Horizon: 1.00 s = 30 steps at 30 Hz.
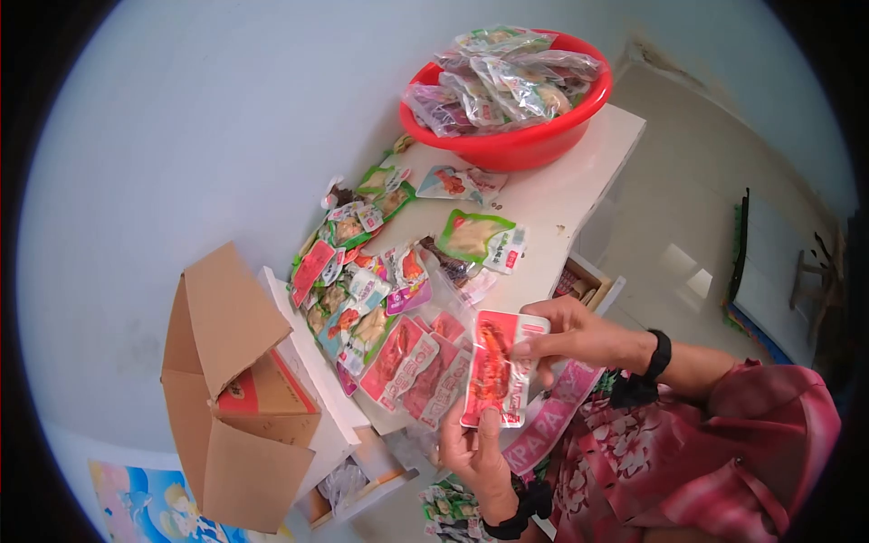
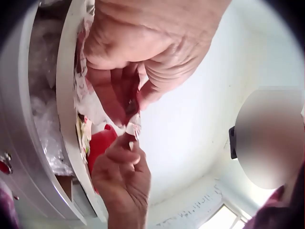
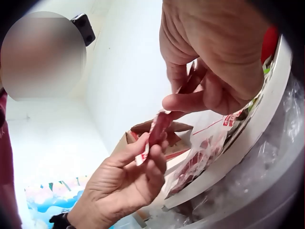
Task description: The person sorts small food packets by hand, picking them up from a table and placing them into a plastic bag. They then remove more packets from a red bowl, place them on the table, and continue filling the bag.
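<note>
Both hands hold one red and white vacuum-sealed snack packet up in front of the body, its printed front facing the head camera. My left hand pinches the lower edge, thumb on the front. At the upper right side, my right hand grips the packet between thumb and fingers. The wrist views show it almost edge-on between the two hands. Just beyond it, similar red packets lie in a clear plastic bag on the white table.
A red basin heaped with bagged packets stands at the table's far end. Several loose food packets lie along the wall side. An open cardboard box sits at the left. Beneath the tabletop, a drawer holding clear plastic stands pulled out.
</note>
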### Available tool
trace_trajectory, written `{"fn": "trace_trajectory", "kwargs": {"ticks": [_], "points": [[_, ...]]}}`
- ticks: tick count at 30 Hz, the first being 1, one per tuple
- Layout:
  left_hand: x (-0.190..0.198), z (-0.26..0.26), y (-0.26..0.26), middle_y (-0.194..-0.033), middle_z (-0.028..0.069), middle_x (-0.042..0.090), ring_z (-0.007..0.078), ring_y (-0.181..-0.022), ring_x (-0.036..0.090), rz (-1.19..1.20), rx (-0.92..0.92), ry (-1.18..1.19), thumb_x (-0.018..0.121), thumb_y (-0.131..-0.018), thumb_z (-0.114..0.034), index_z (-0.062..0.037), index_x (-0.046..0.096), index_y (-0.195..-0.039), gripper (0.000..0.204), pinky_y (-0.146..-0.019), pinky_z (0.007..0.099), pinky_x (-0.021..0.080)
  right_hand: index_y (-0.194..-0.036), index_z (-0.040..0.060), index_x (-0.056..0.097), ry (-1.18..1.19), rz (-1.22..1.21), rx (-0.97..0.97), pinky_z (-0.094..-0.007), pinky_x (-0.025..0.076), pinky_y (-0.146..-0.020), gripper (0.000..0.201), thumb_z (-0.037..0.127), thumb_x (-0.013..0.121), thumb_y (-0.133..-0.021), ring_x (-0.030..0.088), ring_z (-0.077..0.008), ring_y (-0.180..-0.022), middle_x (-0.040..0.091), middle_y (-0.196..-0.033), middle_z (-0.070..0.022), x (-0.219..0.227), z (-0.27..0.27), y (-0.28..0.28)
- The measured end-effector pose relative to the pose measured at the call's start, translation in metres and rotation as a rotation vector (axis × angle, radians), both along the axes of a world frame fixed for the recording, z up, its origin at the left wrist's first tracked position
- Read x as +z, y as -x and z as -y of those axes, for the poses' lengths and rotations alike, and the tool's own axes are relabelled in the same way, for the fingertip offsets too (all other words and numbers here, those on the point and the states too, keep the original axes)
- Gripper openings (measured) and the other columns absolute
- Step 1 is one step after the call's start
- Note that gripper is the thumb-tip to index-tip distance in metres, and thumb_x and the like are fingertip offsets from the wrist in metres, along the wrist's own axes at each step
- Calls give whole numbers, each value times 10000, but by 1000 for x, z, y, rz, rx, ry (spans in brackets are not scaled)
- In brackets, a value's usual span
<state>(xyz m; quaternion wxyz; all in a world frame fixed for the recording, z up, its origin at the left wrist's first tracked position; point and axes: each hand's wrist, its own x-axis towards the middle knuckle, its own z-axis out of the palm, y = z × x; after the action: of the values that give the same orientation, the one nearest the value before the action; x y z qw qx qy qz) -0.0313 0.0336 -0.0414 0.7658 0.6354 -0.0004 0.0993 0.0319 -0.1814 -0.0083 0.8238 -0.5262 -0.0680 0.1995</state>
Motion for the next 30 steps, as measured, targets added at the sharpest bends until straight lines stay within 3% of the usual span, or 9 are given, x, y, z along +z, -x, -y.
{"fn": "trace_trajectory", "kwargs": {"ticks": [5, 8, 11, 14, 17, 20, 23, 26, 30], "points": [[13, -10, 4, -1127, 104, 703, 136, -946, 672, -54, -177, -155, 731, -957, -26, 63, 623, -1308, 378, -877, 276, 542, -1040, 59, 703, 178, 194, 126, -184, 459, -557, 180, 237, 711, -1010, 606, 3, -694, 677, -796, 57, -19, 42, -12], [9, 5, -3, -1052, 62, 690, 101, -876, 641, -77, -26, -209, 736, -954, -35, 50, 634, -1298, 369, -781, 249, 524, -1005, 64, 692, 223, 127, -84, -182, 464, -525, 131, 193, 680, -1020, 600, 2, -682, 666, -779, 58, 1, 53, -7], [20, 16, -14, -969, 50, 670, 114, -848, 605, 20, 244, -418, 752, -945, -120, 37, 636, -1285, 392, -740, 281, 489, -1031, 59, 663, 67, 139, -367, -181, 479, -467, 72, 126, 637, -1024, 617, -14, -654, 687, -825, 29, -11, 65, -18], [16, 20, -33, -920, 77, 642, 191, -748, 596, 259, 369, -786, 807, -895, -139, -10, 642, -1209, 377, -639, 347, 457, -1070, 49, 633, -12, 97, -523, -183, 482, -460, 88, 125, 635, -1027, 618, -30, -620, 695, -849, 0, -10, 68, -26], [27, 35, -52, -868, 101, 610, 276, -741, 597, 367, 376, -1063, 820, -865, -158, -31, 637, -1085, 312, -652, 420, 464, -1068, 47, 629, -29, 76, -558, -181, 467, -452, 88, 127, 633, -1031, 595, -38, -574, 687, -829, -7, -15, 62, -30], [20, 41, -62, -844, 110, 602, 304, -732, 596, 319, 318, -1102, 773, -892, -111, -39, 619, -1008, 206, -658, 449, 465, -1053, 48, 629, -96, 45, -552, -186, 426, -433, 75, 121, 628, -1036, 541, -41, -511, 680, -812, -12, -30, 52, -32], [8, 41, -63, -838, 111, 609, 305, -723, 597, 302, 303, -988, 723, -915, -60, -45, 618, -999, 134, -647, 442, 464, -1034, 47, 630, -165, -22, -535, -210, 357, -412, 57, 102, 619, -1039, 457, -42, -460, 669, -796, -8, -34, 42, -33], [2, 42, -66, -807, 82, 599, 221, -678, 560, 386, 366, -993, 701, -945, -78, -19, 639, -1004, 104, -612, 359, 448, -1040, 39, 628, -186, -37, -518, -216, 350, -413, 62, 99, 612, -1040, 459, -42, -466, 665, -793, -10, -40, 33, -35], [4, 44, -60, -818, 75, 624, 191, -675, 569, 268, 391, -880, 696, -968, -99, -21, 647, -1023, 108, -613, 346, 458, -1049, 23, 621, -215, -19, -579, -221, 341, -414, 71, 92, 608, -1038, 462, -47, -471, 664, -793, -18, -38, 27, -38]]}}
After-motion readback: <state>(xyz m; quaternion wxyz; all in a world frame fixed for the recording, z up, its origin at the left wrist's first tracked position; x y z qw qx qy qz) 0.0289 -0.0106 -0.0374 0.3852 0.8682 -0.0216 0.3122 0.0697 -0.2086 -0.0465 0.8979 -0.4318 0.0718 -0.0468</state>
